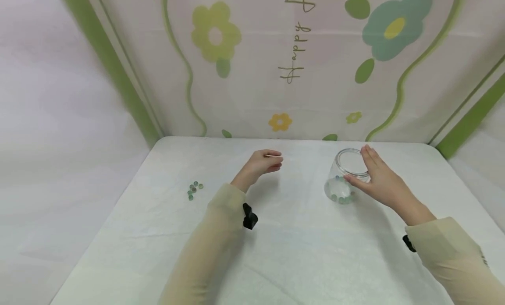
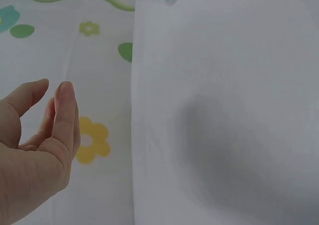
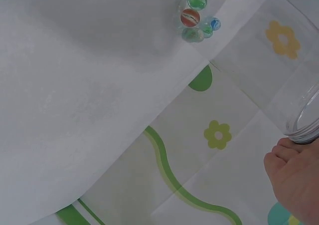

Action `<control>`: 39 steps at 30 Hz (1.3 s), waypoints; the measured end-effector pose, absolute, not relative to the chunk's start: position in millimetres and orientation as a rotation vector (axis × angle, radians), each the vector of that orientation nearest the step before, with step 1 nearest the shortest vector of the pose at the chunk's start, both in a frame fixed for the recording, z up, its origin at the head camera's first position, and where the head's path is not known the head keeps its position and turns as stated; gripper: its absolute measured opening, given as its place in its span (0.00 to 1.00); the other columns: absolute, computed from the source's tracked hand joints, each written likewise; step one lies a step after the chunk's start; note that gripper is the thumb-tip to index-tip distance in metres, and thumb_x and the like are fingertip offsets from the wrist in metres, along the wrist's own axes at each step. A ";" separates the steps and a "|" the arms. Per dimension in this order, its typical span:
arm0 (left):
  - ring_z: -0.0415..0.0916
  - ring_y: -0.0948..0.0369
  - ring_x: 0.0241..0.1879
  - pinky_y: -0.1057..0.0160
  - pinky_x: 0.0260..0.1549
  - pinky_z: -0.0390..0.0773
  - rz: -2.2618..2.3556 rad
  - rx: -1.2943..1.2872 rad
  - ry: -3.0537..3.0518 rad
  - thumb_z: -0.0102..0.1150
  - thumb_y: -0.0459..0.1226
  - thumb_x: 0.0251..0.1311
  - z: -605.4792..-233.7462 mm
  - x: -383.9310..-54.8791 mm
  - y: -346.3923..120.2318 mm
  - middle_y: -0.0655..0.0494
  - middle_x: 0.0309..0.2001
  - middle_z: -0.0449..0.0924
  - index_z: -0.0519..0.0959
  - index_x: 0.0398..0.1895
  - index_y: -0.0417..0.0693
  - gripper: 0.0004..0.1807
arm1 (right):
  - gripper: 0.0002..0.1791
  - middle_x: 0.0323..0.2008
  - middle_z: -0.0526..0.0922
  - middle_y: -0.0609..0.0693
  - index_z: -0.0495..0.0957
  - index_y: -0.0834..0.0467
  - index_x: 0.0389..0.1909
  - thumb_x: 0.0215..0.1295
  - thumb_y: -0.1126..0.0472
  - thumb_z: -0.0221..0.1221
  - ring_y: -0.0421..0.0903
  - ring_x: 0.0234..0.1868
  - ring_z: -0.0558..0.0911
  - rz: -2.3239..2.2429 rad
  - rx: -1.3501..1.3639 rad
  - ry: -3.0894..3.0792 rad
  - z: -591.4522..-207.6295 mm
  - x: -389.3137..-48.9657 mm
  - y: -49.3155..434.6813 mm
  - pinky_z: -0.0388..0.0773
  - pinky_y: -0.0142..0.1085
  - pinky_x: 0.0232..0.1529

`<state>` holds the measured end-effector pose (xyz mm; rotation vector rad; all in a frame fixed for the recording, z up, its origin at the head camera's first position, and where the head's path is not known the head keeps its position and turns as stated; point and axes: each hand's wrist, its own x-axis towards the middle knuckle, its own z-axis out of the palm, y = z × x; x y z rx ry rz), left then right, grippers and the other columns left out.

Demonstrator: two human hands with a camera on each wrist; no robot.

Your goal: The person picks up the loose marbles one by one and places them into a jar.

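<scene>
A clear glass jar (image 1: pixel 333 175) stands on the right part of the white table, its round mouth facing up. Several marbles (image 3: pixel 197 1), mostly green with a reddish-brown one and a blue one, lie around the jar's bottom. My right hand (image 1: pixel 382 182) holds the jar's right side near the rim, the thumb in front and the fingers behind. To the left of the jar, my left hand (image 1: pixel 262 164) hovers over the table. Its fingers are loosely bent, with a gap between thumb and fingertips and nothing in them. In the left wrist view that gap shows beside the fingers (image 2: pixel 65 115).
Several loose green marbles (image 1: pixel 193 189) form a small cluster on the left part of the table, left of my left forearm. The white-covered table (image 1: pixel 276 252) ends at the back against an upright flower-printed cloth (image 1: pixel 252 86). White cloth walls stand at both sides.
</scene>
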<state>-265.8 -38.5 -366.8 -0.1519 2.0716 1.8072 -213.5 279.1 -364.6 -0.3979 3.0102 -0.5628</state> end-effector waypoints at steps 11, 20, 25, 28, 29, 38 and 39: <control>0.73 0.52 0.60 0.69 0.53 0.80 1.839 -0.249 2.057 0.52 0.34 0.68 -374.3 -261.9 -122.3 0.41 0.62 0.70 0.67 0.65 0.38 0.23 | 0.56 0.76 0.33 0.63 0.33 0.67 0.74 0.65 0.34 0.50 0.63 0.76 0.38 -0.565 -0.409 3.027 -364.3 -210.9 277.7 0.51 0.69 0.66; 0.74 0.65 0.52 0.76 0.50 0.79 1.744 -0.207 2.140 0.48 0.36 0.70 -381.5 -241.2 -191.0 0.41 0.68 0.63 0.60 0.70 0.38 0.27 | 0.55 0.76 0.34 0.63 0.33 0.67 0.74 0.65 0.34 0.50 0.63 0.76 0.39 -0.554 -0.408 3.029 -364.4 -210.7 276.9 0.52 0.69 0.65; 0.73 0.66 0.54 0.75 0.54 0.77 1.711 -0.198 2.173 0.48 0.38 0.71 -388.1 -227.1 -222.6 0.39 0.69 0.60 0.57 0.71 0.37 0.29 | 0.55 0.76 0.34 0.63 0.33 0.67 0.74 0.65 0.34 0.50 0.63 0.76 0.39 -0.542 -0.405 3.034 -365.1 -212.2 277.4 0.52 0.70 0.65; 0.74 0.68 0.52 0.76 0.53 0.77 1.700 -0.186 2.192 0.50 0.39 0.69 -392.5 -218.8 -238.8 0.38 0.68 0.62 0.56 0.71 0.35 0.32 | 0.56 0.76 0.33 0.63 0.33 0.67 0.74 0.65 0.34 0.50 0.63 0.76 0.39 -0.539 -0.404 3.032 -365.8 -212.7 276.9 0.52 0.70 0.65; 0.74 0.69 0.50 0.77 0.51 0.77 1.704 -0.174 2.193 0.51 0.40 0.69 -394.3 -216.2 -243.9 0.38 0.67 0.63 0.56 0.71 0.33 0.32 | 0.56 0.76 0.33 0.63 0.33 0.67 0.74 0.65 0.34 0.50 0.63 0.76 0.39 -0.539 -0.404 3.030 -366.0 -212.8 276.8 0.52 0.70 0.65; 0.76 0.75 0.43 0.78 0.47 0.79 1.677 -0.229 2.230 0.52 0.39 0.68 -408.3 -200.3 -273.1 0.47 0.56 0.74 0.55 0.70 0.29 0.34 | 0.56 0.76 0.34 0.64 0.33 0.67 0.74 0.65 0.34 0.50 0.63 0.76 0.39 -0.544 -0.400 3.030 -364.4 -213.8 275.9 0.51 0.69 0.66; 0.76 0.75 0.43 0.78 0.47 0.78 1.665 -0.246 2.238 0.52 0.39 0.68 -409.6 -199.6 -274.6 0.47 0.57 0.74 0.55 0.70 0.29 0.34 | 0.56 0.76 0.34 0.63 0.33 0.67 0.74 0.65 0.34 0.50 0.63 0.76 0.39 -0.543 -0.399 3.029 -364.0 -213.7 276.1 0.51 0.70 0.66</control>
